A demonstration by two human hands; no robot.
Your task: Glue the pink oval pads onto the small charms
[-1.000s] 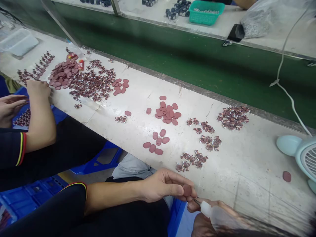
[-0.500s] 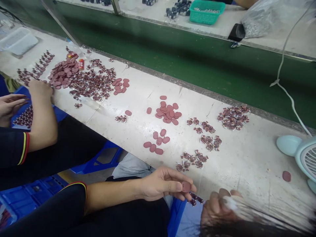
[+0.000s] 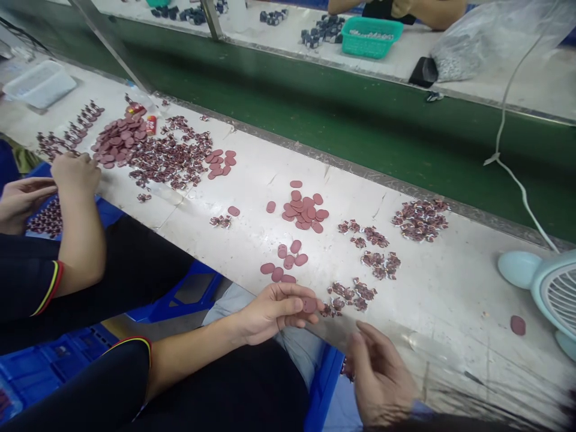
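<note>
My left hand [image 3: 276,312] pinches a reddish-brown oval disc [image 3: 309,305] with small holes between thumb and fingers, just over the table's front edge. My right hand [image 3: 382,375] is to its right, thumb and fingers apart, with nothing visible between them. Close beyond my left hand lie several loose oval discs [image 3: 300,260] and a cluster of small brown-and-white parts [image 3: 360,292], whose kind I cannot make out. Farther back sits a heap of oval discs [image 3: 306,210]. More of the small parts form a pile [image 3: 420,220] toward the back right.
A pale blue fan [image 3: 558,288] stands at the right, near a single disc [image 3: 518,325]. On the left, a co-worker's hand [image 3: 74,171] is beside a large pile of small parts [image 3: 171,156]. A green belt [image 3: 315,108] runs behind the table; a green basket [image 3: 371,37] sits beyond it.
My left hand has moved left and slightly away from me with the disc. My right hand has come up and left, its fingers now spread. The view has shifted slightly.
</note>
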